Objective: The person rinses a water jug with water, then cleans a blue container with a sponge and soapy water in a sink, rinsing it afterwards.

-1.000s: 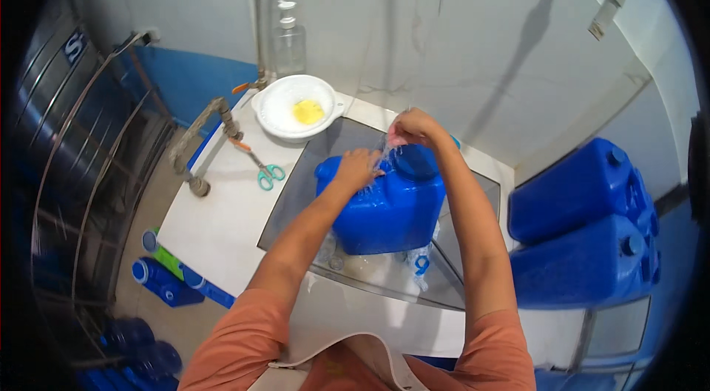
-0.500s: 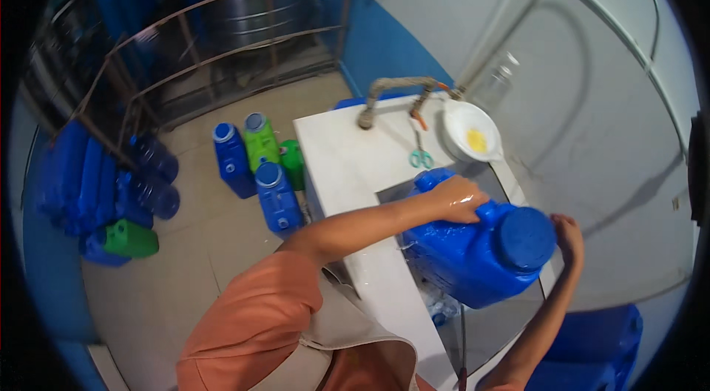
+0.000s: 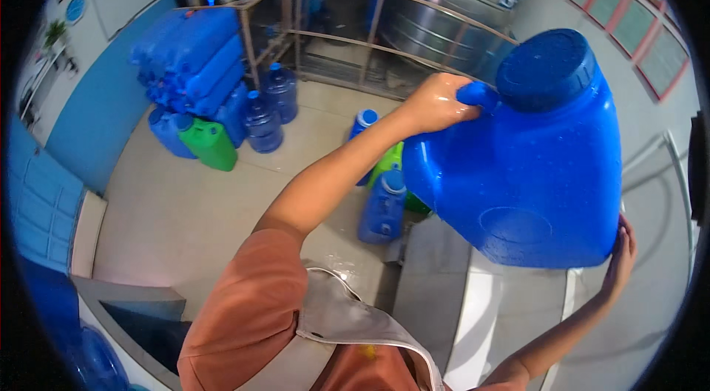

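A large wet blue jug with a dark blue screw cap hangs in the air above the white counter, its cap end up and slightly tilted. My left hand is closed round the jug's handle, just left of the cap. At the lower right corner, my right hand presses against the side and base, fingers partly hidden behind the jug. Much of the counter is covered by the jug.
Several blue and green jugs stand on the tiled floor beside the counter. Farther left are a stack of blue jugs, a green jug and clear blue bottles. Behind a metal railing stands a steel tank.
The blue jug has been lifted up out of the sink, with both hands on it. My right hand has shifted from near the cap to the base corner. The view has swung left.
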The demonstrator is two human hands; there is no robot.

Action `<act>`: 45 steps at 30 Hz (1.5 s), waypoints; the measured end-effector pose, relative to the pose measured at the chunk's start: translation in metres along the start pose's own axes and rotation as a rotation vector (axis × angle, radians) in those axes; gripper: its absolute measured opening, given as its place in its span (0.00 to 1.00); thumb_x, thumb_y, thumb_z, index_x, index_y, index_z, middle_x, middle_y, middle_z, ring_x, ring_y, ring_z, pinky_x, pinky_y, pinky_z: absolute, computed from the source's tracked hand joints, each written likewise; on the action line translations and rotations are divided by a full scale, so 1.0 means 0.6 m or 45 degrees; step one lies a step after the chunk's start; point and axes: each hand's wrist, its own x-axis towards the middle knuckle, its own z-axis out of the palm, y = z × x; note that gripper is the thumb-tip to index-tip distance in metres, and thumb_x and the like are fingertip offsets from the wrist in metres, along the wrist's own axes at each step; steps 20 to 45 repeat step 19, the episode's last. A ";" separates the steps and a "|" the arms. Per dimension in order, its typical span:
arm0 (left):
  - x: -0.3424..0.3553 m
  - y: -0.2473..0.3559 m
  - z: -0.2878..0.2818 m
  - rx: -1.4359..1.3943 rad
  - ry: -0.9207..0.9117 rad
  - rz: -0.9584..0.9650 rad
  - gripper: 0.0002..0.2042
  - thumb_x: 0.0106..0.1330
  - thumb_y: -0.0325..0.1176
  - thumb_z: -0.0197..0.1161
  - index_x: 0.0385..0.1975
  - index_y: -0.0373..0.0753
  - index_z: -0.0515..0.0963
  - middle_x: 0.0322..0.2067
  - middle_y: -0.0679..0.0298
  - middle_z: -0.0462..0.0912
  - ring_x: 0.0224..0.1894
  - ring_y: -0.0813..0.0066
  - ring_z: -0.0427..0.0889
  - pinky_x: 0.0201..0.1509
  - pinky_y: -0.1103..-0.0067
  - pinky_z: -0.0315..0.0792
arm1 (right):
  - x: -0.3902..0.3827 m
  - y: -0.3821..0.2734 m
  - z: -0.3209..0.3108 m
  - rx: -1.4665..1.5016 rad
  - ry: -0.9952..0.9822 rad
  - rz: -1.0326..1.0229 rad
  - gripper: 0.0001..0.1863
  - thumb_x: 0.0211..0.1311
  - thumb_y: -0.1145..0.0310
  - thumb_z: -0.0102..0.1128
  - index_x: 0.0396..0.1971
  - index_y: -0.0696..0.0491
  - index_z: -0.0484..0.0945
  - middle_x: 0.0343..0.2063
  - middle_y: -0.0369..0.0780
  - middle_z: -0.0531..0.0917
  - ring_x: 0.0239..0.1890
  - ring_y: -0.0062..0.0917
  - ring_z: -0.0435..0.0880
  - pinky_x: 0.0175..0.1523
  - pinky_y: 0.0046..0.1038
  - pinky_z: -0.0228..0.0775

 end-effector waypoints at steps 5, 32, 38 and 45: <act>-0.164 -0.043 -0.256 0.401 0.240 -0.192 0.12 0.45 0.38 0.61 0.26 0.37 0.77 0.23 0.53 0.79 0.27 0.59 0.78 0.33 0.71 0.70 | 0.038 -0.014 0.359 -0.040 -0.177 0.003 0.18 0.61 0.65 0.50 0.48 0.60 0.72 0.47 0.44 0.75 0.51 0.28 0.72 0.57 0.27 0.60; -0.585 -0.264 -0.584 1.279 0.606 -1.404 0.15 0.48 0.43 0.60 0.32 0.40 0.78 0.30 0.52 0.80 0.36 0.53 0.79 0.40 0.63 0.72 | 0.019 0.071 1.074 0.132 -1.291 0.444 0.18 0.61 0.60 0.50 0.46 0.55 0.73 0.38 0.34 0.77 0.43 0.20 0.73 0.50 0.25 0.62; -0.585 -0.264 -0.584 1.279 0.606 -1.404 0.15 0.48 0.43 0.60 0.32 0.40 0.78 0.30 0.52 0.80 0.36 0.53 0.79 0.40 0.63 0.72 | 0.019 0.071 1.074 0.132 -1.291 0.444 0.18 0.61 0.60 0.50 0.46 0.55 0.73 0.38 0.34 0.77 0.43 0.20 0.73 0.50 0.25 0.62; -0.585 -0.264 -0.584 1.279 0.606 -1.404 0.15 0.48 0.43 0.60 0.32 0.40 0.78 0.30 0.52 0.80 0.36 0.53 0.79 0.40 0.63 0.72 | 0.019 0.071 1.074 0.132 -1.291 0.444 0.18 0.61 0.60 0.50 0.46 0.55 0.73 0.38 0.34 0.77 0.43 0.20 0.73 0.50 0.25 0.62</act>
